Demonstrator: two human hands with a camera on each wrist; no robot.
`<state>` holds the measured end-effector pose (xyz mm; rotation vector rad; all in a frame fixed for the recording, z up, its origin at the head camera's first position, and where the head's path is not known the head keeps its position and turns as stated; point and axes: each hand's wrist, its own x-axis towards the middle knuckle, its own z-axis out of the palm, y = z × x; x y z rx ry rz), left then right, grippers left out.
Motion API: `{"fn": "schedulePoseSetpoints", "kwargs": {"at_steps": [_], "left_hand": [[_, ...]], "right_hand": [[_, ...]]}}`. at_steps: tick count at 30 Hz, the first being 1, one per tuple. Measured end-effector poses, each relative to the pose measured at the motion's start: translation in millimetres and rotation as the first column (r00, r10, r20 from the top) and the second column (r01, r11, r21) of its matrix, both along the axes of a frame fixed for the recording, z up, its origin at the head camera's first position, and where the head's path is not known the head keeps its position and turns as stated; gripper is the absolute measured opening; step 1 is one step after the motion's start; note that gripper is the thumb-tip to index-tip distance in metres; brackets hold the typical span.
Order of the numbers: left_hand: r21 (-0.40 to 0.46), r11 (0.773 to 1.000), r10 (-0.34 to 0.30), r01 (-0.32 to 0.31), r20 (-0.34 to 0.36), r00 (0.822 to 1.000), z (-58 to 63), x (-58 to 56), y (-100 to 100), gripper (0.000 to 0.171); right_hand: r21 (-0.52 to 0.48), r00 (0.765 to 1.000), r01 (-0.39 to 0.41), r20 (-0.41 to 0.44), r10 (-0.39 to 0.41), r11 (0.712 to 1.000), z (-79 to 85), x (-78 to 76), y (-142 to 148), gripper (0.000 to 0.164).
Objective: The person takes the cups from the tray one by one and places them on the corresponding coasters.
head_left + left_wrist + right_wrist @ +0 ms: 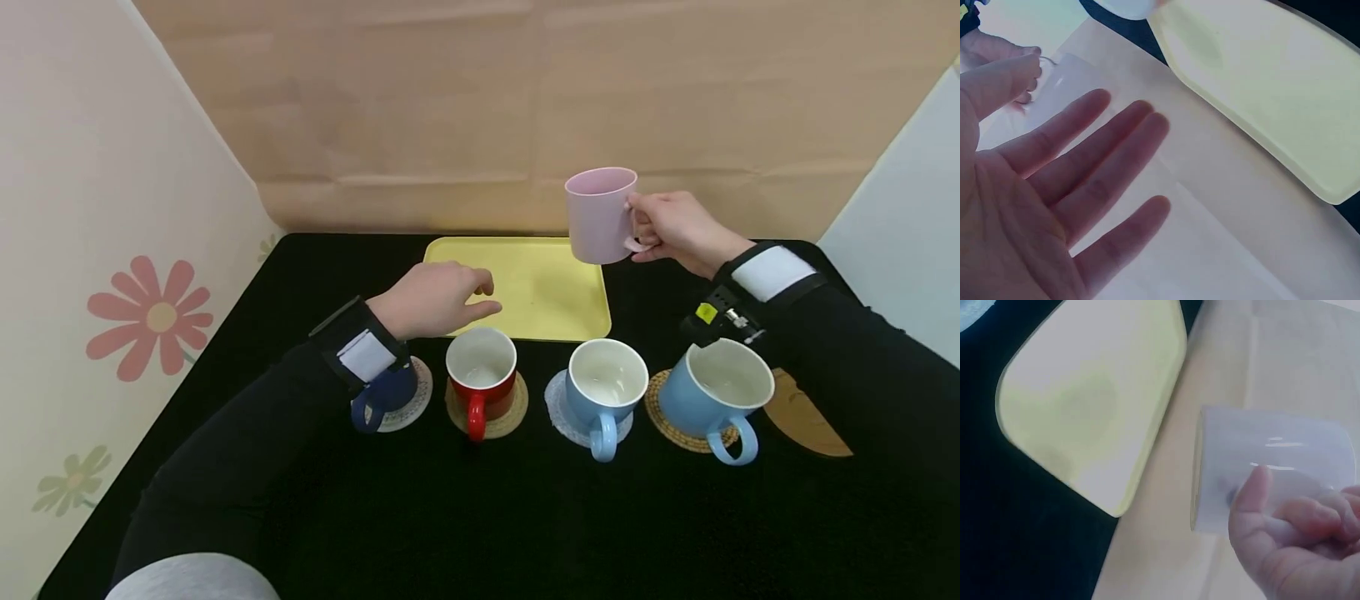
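Note:
My right hand [684,229] grips a pink mug [600,221] by its handle, with the mug upright in the air over the far right corner of a yellow tray [525,279]. In the right wrist view, curled fingers wrap the handle and the thumb lies along the side of the pale-looking mug [1272,440]. My left hand [441,300] hovers over the tray's left part and holds nothing. The left wrist view shows that hand [1079,181] with its fingers extended and slightly spread, palm bare. Nothing stands on the tray's visible surface.
In front of the tray, a dark blue mug [397,387], partly hidden by the left wrist, a red mug [487,387] and two light blue mugs [600,408] [697,404] stand on coasters. A wooden coaster [806,417] lies at the right, partly under the right sleeve. Brown paper [450,108] covers the back.

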<state>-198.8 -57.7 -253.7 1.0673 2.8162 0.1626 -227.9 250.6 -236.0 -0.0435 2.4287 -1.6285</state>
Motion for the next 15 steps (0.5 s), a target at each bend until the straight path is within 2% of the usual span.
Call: {"fn": "schedulePoseSetpoints", "kwargs": {"at_steps": [5,12,15], "left_hand": [[0.056,0.998,-0.024,0.027,-0.038,0.999,5.3,4.4,4.2,0.036],[0.073,0.994,-0.078,0.085,-0.091,0.993,10.3,16.6,19.2,0.036],[0.085,0.988,-0.116,0.127,-0.121,0.986,11.4,24.3,25.0,0.036]], "right_hand": [[-0.079,0.998,0.043,-0.036,-0.046,0.996,13.0,16.1,30.9,0.044],[-0.269,0.996,0.050,-0.056,-0.067,0.962,14.8,38.3,85.9,0.047],[-0.261,0.994,0.051,-0.079,-0.074,0.964,12.5,50.1,106.0,0.047]]}}
